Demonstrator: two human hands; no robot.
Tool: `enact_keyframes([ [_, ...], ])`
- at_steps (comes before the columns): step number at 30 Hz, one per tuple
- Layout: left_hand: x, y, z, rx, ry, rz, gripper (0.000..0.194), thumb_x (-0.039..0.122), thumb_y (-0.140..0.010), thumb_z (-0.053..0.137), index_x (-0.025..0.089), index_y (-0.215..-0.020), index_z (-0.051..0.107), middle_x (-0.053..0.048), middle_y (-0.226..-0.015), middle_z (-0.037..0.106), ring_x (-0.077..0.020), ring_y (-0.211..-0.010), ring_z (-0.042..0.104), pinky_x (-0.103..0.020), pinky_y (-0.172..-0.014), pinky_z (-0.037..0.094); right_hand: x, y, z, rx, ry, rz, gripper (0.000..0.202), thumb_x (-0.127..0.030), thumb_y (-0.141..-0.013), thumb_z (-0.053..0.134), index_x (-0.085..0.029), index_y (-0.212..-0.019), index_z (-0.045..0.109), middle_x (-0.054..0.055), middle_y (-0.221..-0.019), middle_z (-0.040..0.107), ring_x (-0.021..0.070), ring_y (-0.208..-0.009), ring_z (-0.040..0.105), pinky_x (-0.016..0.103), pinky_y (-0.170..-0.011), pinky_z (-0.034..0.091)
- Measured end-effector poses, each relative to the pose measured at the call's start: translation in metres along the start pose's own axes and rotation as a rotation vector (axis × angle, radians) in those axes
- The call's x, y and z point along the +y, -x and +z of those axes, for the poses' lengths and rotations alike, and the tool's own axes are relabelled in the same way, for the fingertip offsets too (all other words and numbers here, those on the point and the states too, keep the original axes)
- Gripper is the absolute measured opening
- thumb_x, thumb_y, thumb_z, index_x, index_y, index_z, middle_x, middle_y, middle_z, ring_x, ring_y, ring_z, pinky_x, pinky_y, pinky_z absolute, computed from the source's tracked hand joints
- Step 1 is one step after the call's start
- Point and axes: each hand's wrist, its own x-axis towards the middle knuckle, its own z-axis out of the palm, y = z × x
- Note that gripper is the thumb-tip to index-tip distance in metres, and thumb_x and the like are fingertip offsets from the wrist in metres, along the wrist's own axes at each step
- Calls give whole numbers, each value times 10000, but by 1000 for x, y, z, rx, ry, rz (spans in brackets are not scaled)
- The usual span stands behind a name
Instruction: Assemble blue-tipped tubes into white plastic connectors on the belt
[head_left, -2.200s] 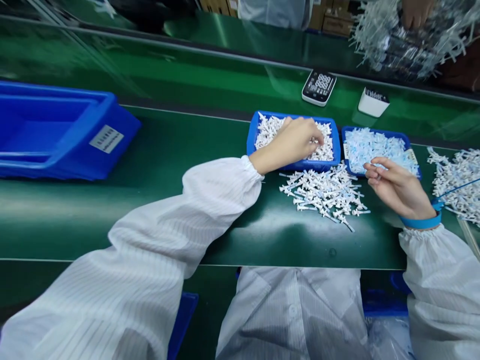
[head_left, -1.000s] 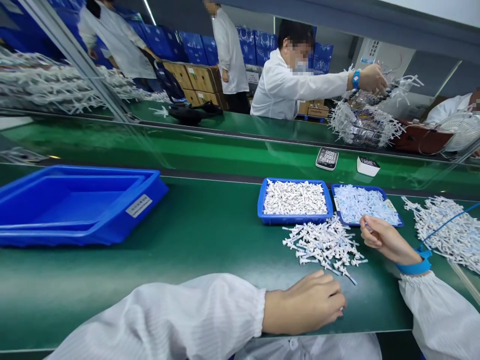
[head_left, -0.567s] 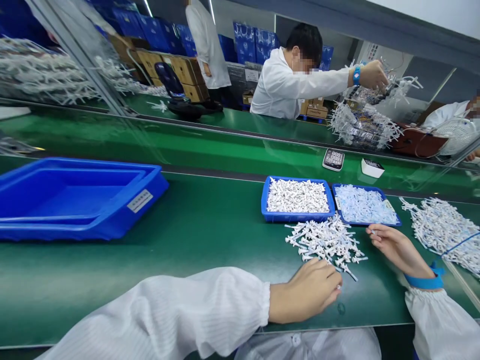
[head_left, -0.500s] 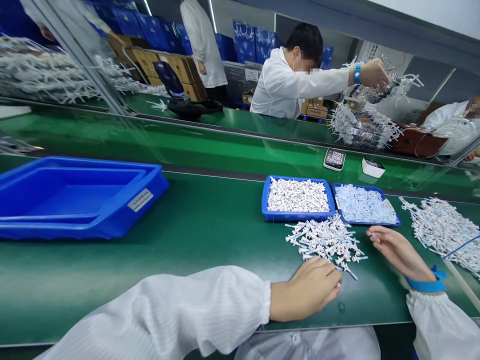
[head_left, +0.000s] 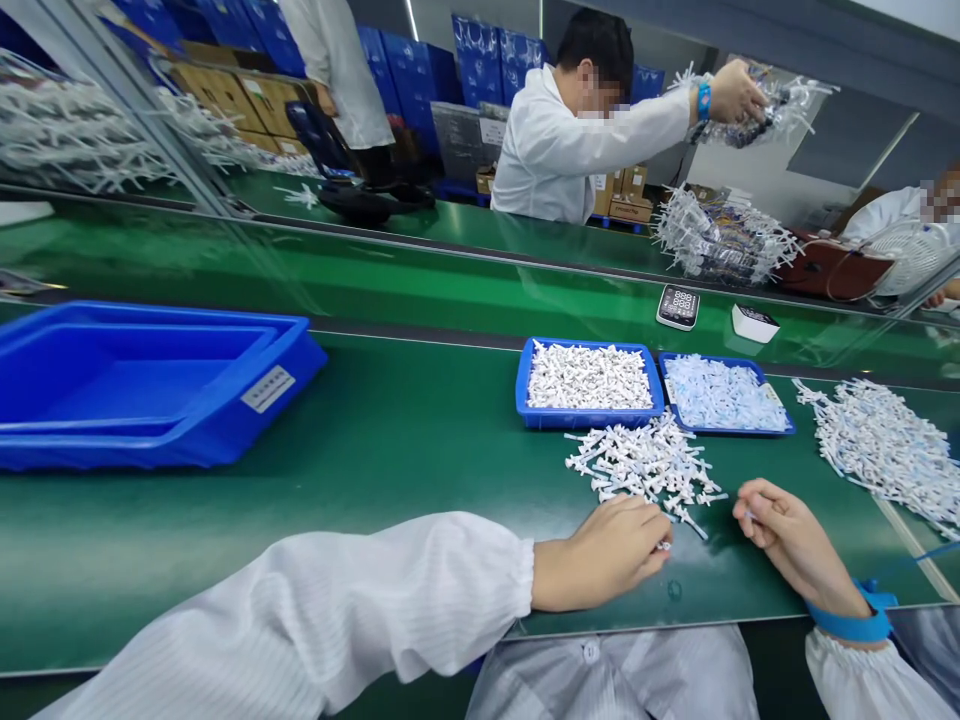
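Observation:
My left hand point(head_left: 611, 552) rests low over the front of the work surface, its fingers closed on a small white plastic part point(head_left: 664, 546). Just beyond it lies a loose pile of white parts with pale blue stems point(head_left: 645, 458). To the right, my right hand point(head_left: 787, 540) is pinched on what looks like a tiny pale blue piece point(head_left: 750, 514), mostly covered by the fingers. Behind the pile stand a blue tray point(head_left: 525, 412) full of small white parts and a shallower blue tray point(head_left: 772, 431) of pale blue pieces.
A large blue bin point(head_left: 225, 430) stands on the left. More white-and-blue parts form a heap point(head_left: 885, 450) at the right. A digital display point(head_left: 678, 307) and a small white box point(head_left: 755, 323) sit behind the trays. Across the bench, a person point(head_left: 559, 140) lifts a tangled bundle.
My right hand has come nearer to me from the pale blue tray, its fingers curling into a pinch. My left hand stays almost in place. The view has shifted slightly.

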Motion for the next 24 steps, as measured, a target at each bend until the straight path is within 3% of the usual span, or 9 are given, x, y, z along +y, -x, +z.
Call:
enact_keyframes([
  [5,0,0,-1,-1,44,-13,107,293,-980,600,188,-959,608,10,-960,670,-135,-895,599,-288,-809,423,9,11,10,-28,35,5,538,-668,-757,796,-186,-744,556,-41,-478,453,29,-366,213,204,-365,156],
  [9,1,0,-4,-11,62,-6,106,287,-985,590,186,-962,611,9,-965,674,-139,-901,601,-291,-808,424,7,14,15,-54,37,-9,565,-688,-781,765,-199,-710,490,-90,-442,298,29,-390,151,212,-403,128],
  [17,2,0,-7,-8,67,-5,116,287,-992,577,180,-974,621,-9,-991,663,-137,-877,600,-282,-808,438,-2,11,20,-80,67,-26,482,-586,-767,830,-174,-735,583,-49,-542,374,54,-493,237,232,-478,185],
  [24,1,-1,-6,14,51,-12,146,288,-1004,553,171,-1023,638,-51,-1112,634,-162,-964,603,-298,-849,430,-5,11,20,-108,118,-13,449,-566,-745,844,-164,-880,697,51,-720,602,72,-530,320,258,-490,232],
])
